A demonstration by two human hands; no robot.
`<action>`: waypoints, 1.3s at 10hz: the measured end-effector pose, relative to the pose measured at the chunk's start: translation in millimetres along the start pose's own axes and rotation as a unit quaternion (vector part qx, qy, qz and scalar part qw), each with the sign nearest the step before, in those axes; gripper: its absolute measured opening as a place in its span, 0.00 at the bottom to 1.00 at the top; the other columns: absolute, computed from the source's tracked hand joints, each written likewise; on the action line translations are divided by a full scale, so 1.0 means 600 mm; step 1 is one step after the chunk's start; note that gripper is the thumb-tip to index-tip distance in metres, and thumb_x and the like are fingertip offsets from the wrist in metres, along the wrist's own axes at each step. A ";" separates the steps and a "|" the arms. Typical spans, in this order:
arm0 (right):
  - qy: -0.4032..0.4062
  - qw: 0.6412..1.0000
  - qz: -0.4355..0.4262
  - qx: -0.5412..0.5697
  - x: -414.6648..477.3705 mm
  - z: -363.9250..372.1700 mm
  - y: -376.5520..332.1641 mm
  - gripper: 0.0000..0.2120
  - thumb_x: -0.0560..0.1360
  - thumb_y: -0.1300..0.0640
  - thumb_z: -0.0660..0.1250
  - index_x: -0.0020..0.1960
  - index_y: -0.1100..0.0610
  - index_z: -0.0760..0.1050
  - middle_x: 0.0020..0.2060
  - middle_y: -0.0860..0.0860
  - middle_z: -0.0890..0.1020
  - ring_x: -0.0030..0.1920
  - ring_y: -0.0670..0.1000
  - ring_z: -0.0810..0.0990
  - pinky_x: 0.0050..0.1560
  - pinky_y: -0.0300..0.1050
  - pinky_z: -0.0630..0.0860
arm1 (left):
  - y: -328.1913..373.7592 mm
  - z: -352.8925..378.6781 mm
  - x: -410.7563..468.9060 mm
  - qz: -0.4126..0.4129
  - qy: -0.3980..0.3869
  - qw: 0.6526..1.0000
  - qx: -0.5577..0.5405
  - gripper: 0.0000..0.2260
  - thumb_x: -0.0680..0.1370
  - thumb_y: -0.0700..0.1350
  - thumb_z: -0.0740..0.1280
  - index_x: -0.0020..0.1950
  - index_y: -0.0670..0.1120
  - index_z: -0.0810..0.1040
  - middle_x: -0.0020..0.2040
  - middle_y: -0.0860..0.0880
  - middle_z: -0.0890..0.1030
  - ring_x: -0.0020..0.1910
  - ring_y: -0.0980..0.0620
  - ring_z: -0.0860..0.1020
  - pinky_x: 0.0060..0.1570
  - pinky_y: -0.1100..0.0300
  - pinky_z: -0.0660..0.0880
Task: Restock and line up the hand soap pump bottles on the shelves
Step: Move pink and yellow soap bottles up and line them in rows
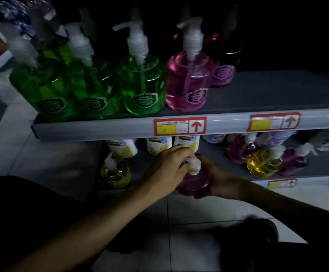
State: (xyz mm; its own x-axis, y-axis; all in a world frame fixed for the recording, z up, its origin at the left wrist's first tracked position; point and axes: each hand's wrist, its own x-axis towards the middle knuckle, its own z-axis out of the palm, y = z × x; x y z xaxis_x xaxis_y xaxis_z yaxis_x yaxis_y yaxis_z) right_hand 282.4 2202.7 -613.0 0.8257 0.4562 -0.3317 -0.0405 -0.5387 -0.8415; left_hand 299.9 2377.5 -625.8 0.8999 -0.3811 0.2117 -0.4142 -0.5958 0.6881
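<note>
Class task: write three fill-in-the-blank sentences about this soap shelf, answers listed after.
On the held bottle, the left hand grips the white ___.
In the front row of the upper shelf, three ___ bottles stand left of the pink bottle.
The red arrows on the price tags point ___.
Answers: pump; green; up.

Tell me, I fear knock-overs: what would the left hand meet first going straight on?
The left hand, gripping the pump of the purple bottle, would likely meet the white lemon-label bottle just beyond its knuckles; depth is unclear.
</note>
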 end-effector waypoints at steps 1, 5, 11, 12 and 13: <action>0.052 0.997 -0.008 0.056 -0.041 -0.014 0.008 0.41 0.60 0.71 0.80 0.68 0.56 0.66 0.61 0.51 0.78 0.57 0.42 0.80 0.52 0.35 0.78 | 0.060 -0.020 0.002 0.024 0.013 0.998 -0.063 0.06 0.71 0.41 0.74 0.45 0.47 0.79 0.41 0.60 0.76 0.45 0.66 0.75 0.44 0.76 0.68; 0.077 0.960 -0.123 0.238 -0.126 -0.095 -0.076 0.24 0.68 0.56 0.73 0.63 0.59 0.76 0.59 0.60 0.81 0.61 0.60 0.80 0.65 0.61 0.73 | 0.122 -0.123 0.033 -0.101 -0.124 0.936 -0.313 0.12 0.71 0.58 0.67 0.53 0.59 0.81 0.51 0.56 0.84 0.48 0.56 0.83 0.40 0.60 0.79; 0.236 0.914 -0.313 -0.105 -0.076 -0.249 -0.124 0.37 0.69 0.52 0.74 0.73 0.47 0.62 0.69 0.47 0.71 0.70 0.49 0.70 0.67 0.51 0.72 | 0.183 -0.060 0.124 0.108 0.177 0.965 -0.162 0.22 0.77 0.36 0.65 0.70 0.50 0.69 0.67 0.49 0.75 0.66 0.52 0.74 0.63 0.49 0.74; 0.225 0.923 -0.294 -0.111 -0.058 -0.260 -0.109 0.36 0.72 0.58 0.74 0.74 0.49 0.61 0.69 0.47 0.69 0.71 0.47 0.69 0.68 0.47 0.71 | 0.184 -0.051 0.129 0.117 0.201 0.970 -0.065 0.23 0.79 0.33 0.61 0.73 0.46 0.67 0.71 0.48 0.70 0.71 0.53 0.68 0.68 0.56 0.68; 0.207 0.935 -0.274 -0.084 -0.046 -0.266 -0.102 0.35 0.72 0.63 0.73 0.74 0.49 0.61 0.68 0.47 0.70 0.69 0.46 0.71 0.66 0.43 0.72 | 0.192 -0.047 0.128 0.114 0.171 0.979 -0.003 0.24 0.80 0.33 0.59 0.75 0.44 0.63 0.77 0.46 0.62 0.74 0.50 0.63 0.71 0.58 0.65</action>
State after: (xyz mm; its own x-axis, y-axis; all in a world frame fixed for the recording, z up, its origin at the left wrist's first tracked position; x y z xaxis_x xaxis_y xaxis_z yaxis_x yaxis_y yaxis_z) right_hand 352.1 2110.1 -484.5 0.8451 0.4013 0.3532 0.5133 -0.4244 -0.7459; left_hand 325.1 2299.3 -510.8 0.7777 -0.2432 0.5796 -0.6093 -0.5187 0.5998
